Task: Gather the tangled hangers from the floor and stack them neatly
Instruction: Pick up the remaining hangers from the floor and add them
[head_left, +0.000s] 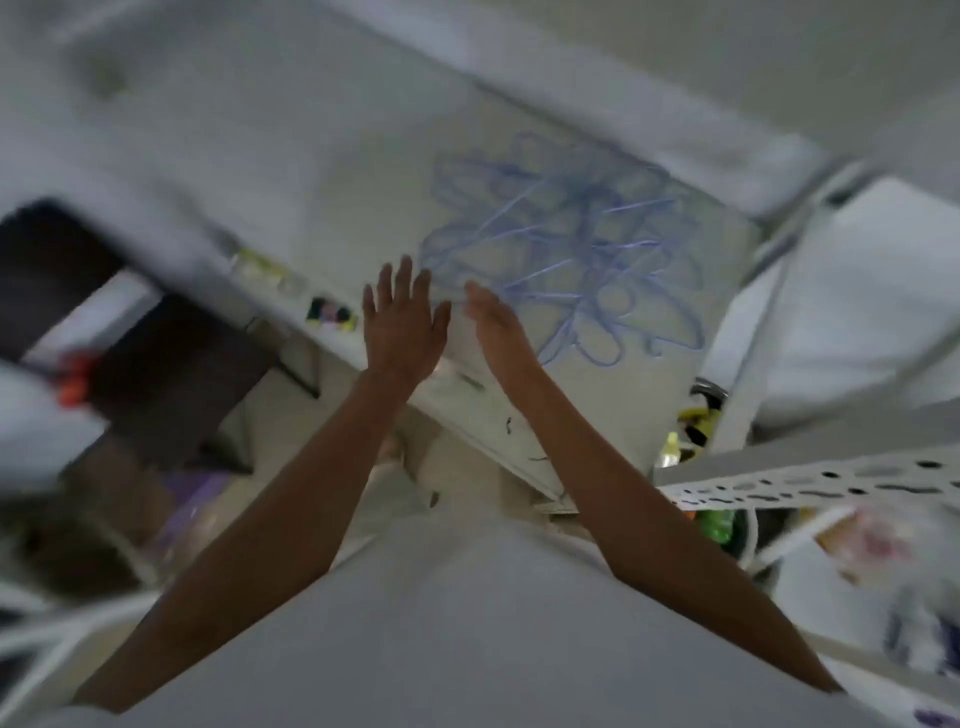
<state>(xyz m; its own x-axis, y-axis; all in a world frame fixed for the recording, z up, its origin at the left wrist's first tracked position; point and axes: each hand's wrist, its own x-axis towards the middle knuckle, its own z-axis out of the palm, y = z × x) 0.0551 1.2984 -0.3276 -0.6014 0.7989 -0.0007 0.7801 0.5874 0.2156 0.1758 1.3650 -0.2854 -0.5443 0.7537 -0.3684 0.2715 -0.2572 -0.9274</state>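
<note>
Neither hand holds anything: the left hand (402, 325) is spread flat with fingers fanned and palm facing down, and the right hand (496, 325) is turned edge-on with its fingers straight and loosely together, both empty and extended forward on bare arms. This is the single head view, tilted and smeared by blur, looking down past a pale garment on the person's body. The hangers (566, 249) lie just beyond the fingertips as a heap of thin lilac-blue loops and hooks, crossing over one another in many directions on a pale flat surface (363, 208); blur makes it impossible to count them or to follow any single one through the pile. The right hand's fingertips sit at the near edge of the heap, and whether they touch a strand cannot be told. To the left stands a dark piece of furniture (171, 374), with small colourful items (330, 312) near it. To the right, a white perforated shelf rail (810, 480) juts in close to the right forearm, with bottles and clutter (696, 431) beneath it. Judging from this, gathering has not yet begun. The main risk is that pulling one hanger would drag its neighbours along, since hooks appear caught through other loops, and the clump could scatter or snag. A hurried sideways sweep could also knock the right arm against the shelf rail or send hangers sliding off toward the clutter.
</note>
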